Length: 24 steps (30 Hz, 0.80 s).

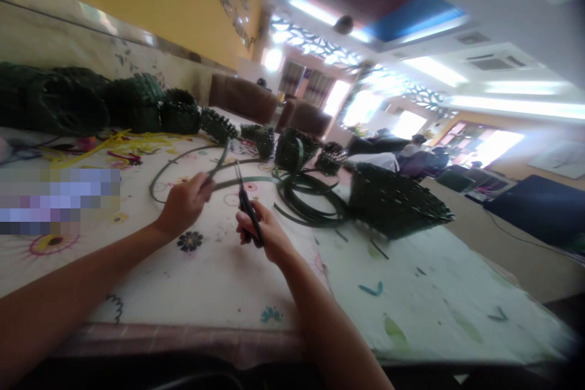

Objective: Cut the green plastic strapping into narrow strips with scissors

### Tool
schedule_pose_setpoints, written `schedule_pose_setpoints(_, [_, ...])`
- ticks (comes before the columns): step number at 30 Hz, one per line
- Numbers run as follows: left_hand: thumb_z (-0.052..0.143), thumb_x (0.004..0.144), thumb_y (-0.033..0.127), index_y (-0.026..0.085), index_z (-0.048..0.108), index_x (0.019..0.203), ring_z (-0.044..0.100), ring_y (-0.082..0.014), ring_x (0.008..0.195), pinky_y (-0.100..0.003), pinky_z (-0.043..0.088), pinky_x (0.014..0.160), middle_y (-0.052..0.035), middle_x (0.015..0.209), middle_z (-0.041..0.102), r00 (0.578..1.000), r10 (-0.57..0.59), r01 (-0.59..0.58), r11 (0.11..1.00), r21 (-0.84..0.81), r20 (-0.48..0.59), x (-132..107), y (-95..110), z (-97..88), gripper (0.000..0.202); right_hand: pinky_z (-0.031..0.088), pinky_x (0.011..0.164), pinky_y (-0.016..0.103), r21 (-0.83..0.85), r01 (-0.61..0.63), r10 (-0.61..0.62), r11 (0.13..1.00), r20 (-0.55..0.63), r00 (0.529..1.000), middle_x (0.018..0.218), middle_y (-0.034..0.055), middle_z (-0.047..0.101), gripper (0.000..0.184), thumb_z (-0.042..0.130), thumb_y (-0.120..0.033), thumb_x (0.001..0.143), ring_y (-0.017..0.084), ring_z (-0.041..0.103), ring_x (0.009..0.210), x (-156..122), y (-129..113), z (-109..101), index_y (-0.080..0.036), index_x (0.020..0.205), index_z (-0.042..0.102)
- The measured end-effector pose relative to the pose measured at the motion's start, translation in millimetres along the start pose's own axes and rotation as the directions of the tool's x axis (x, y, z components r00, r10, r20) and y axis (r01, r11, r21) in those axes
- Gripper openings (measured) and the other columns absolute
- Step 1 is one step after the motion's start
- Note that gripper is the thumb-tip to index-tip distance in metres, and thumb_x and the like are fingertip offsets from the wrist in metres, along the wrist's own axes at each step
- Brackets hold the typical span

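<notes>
My left hand (187, 204) is closed on a dark green strip (223, 161), whose end sticks up above the fingers. The strip loops away across the tablecloth toward a coil of green strips (315, 198). In my right hand (265, 231) is a pair of scissors (247, 207) with black handles, blades pointing up and away. The blades are close to the strip but appear apart from it. Right of the coil stands a large dark green woven basket (395, 201), tilted in view.
Several dark green woven baskets (178, 111) line the table's far side. Yellow strips (114, 149) lie at the left. Small offcuts, one of them blue (371, 288), are scattered on the flowered tablecloth (183, 292). Brown chairs (242, 97) stand behind; people sit farther off.
</notes>
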<state>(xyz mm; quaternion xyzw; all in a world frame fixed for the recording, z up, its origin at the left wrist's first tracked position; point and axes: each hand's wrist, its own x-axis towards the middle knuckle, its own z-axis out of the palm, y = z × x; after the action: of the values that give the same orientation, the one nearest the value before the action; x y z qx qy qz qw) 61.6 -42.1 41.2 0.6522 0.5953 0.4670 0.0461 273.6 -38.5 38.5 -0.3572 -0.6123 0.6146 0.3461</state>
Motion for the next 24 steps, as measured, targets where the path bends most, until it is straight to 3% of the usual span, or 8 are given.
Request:
schedule_pose_setpoints(9, [0.047, 0.096, 0.044, 0.022, 0.052, 0.074, 0.054, -0.0159, 0.058, -0.029, 0.04, 0.064, 0.0003, 0.062, 0.059, 1.0, 0.027, -0.027, 0.999, -0.022, -0.002, -2.4, -1.1, 2.6, 0.031, 0.045, 0.043, 0.022, -0.062, -0.025, 0.023, 0.998, -0.026, 0.999, 0.065, -0.0049, 0.06, 0.058, 0.086, -0.055, 0.067, 0.009, 0.052, 0.048, 0.2, 10.8, 15.5, -0.018, 0.103, 0.062])
schedule_pose_setpoints(13, [0.046, 0.097, 0.049, 0.021, 0.058, 0.083, 0.059, -0.0179, 0.065, -0.029, 0.044, 0.07, -0.0016, 0.071, 0.065, 0.999, 0.015, -0.016, 0.999, -0.041, -0.03, 4.2, -8.3, -0.8, 0.033, 0.043, 0.039, 0.02, -0.04, -0.039, 0.038, 0.998, -0.041, 0.998, 0.06, -0.0059, 0.057, 0.056, 0.088, -0.054, 0.065, 0.008, 0.049, 0.045, -1.5, 8.0, 15.6, -0.017, 0.099, 0.064])
schedule_pose_setpoints(17, [0.047, 0.092, 0.051, 0.021, 0.065, 0.094, 0.065, -0.0247, 0.093, -0.032, 0.047, 0.084, -0.0092, 0.1, 0.072, 0.994, 0.032, -0.025, 0.998, 0.061, -0.103, 23.8, -39.3, -9.9, 0.035, 0.042, 0.037, 0.02, -0.037, -0.076, 0.071, 0.996, -0.106, 0.992, 0.059, -0.0053, 0.057, 0.056, 0.086, -0.057, 0.066, 0.008, 0.05, 0.044, -3.3, 0.4, 7.3, -0.016, 0.096, 0.063])
schedule_pose_setpoints(19, [0.046, 0.09, 0.052, 0.021, 0.068, 0.096, 0.065, -0.0284, 0.101, -0.035, 0.048, 0.086, -0.0116, 0.106, 0.073, 0.998, -0.044, 0.051, 0.989, 0.141, -0.053, 34.2, -61.8, -13.7, 0.039, 0.042, 0.037, 0.02, -0.039, -0.074, 0.069, 0.996, -0.133, 0.989, 0.058, -0.0052, 0.057, 0.056, 0.086, -0.059, 0.066, 0.008, 0.05, 0.043, -2.8, -3.2, -0.3, -0.017, 0.095, 0.063])
schedule_pose_setpoints(21, [0.045, 0.088, 0.052, 0.021, 0.071, 0.092, 0.067, -0.0307, 0.095, -0.037, 0.049, 0.081, -0.0125, 0.1, 0.073, 0.983, -0.18, 0.166, 0.958, 0.235, 0.04, 42.1, -82.5, -15.1, 0.04, 0.042, 0.037, 0.02, -0.038, -0.055, 0.048, 0.998, -0.17, 0.984, 0.058, -0.0053, 0.057, 0.056, 0.085, -0.06, 0.066, 0.008, 0.05, 0.043, -1.2, -5.8, -9.0, -0.017, 0.094, 0.062])
schedule_pose_setpoints(24, [0.059, 0.078, 0.055, 0.019, 0.072, 0.098, 0.066, -0.036, 0.103, -0.043, 0.05, 0.088, -0.0174, 0.106, 0.073, 0.974, -0.217, 0.191, 0.939, 0.287, 0.062, 47.3, -96.8, -12.5, 0.043, 0.04, 0.036, 0.019, -0.061, -0.001, -0.013, 0.998, -0.235, 0.972, 0.058, -0.0051, 0.057, 0.057, 0.084, -0.062, 0.066, 0.008, 0.049, 0.043, 1.5, -8.2, -19.5, -0.017, 0.094, 0.062])
